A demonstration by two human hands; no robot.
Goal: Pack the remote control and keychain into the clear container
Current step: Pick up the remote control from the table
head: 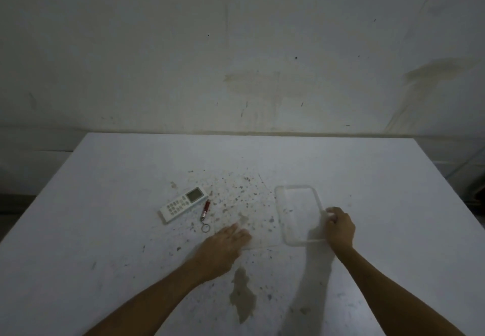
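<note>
A white remote control (182,204) with a small screen lies left of centre on the table. Just to its right lies a red keychain (205,211), its metal ring towards me. The clear container (262,233) stands right of the keychain; it is hard to make out against the table. My left hand (227,243) rests on its near left corner and holds it. A clear rounded lid (296,186) is beside the container on the right, and my right hand (339,226) grips its right edge. Both items lie outside the container.
The white table (105,230) is speckled with dark spots at its middle and has a large brownish stain (242,296) near me. A stained pale wall (236,47) rises behind the far edge. The table's left and right edges drop to a dark floor.
</note>
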